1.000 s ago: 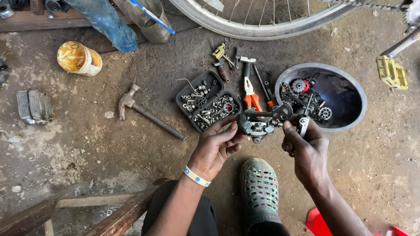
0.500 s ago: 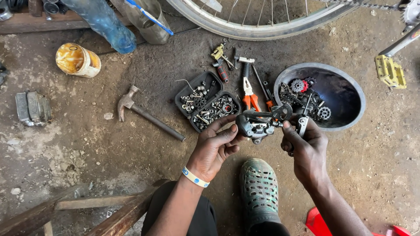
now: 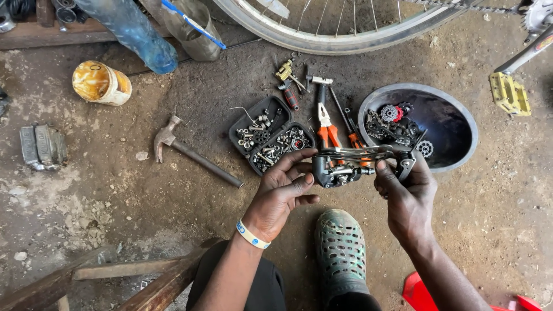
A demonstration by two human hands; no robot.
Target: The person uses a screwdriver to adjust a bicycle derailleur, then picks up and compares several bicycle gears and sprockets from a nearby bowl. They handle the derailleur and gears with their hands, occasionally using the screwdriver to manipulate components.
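Above the dirt floor (image 3: pixel 115 190), between the person's two hands, a grey metal bicycle derailleur (image 3: pixel 354 164) was held clear of the ground. Its long axis ran roughly level from left to right across the view.

Left hand (image 3: pixel 282 193): fingers were curled around the bulky body end of the derailleur, thumb on top, closed firmly on the part. A pale wristband (image 3: pixel 251 234) sat on that wrist.

Right hand (image 3: pixel 406 193): fingers and thumb were pinched on the opposite, cage end of the derailleur, near its small bracket. This grip was also closed on the part.

Relation of note: the derailleur spanned both hands, so neither hand was nearer; the body end lay to the left, the cage end to the right, just in front of the person's green perforated shoe (image 3: pixel 341 253).

Surrounding items on the floor:
- A black two-compartment tray (image 3: pixel 245 128) of nuts and bolts lay just beyond the left hand.
- Orange-handled pliers (image 3: pixel 325 124) lay between the tray and a dark round basin (image 3: pixel 461 124) holding sprockets and small parts.
- A hammer (image 3: pixel 193 152) lay well to the left.
- A bicycle wheel (image 3: pixel 322 34) and a yellow pedal (image 3: pixel 509 93) stood beyond.
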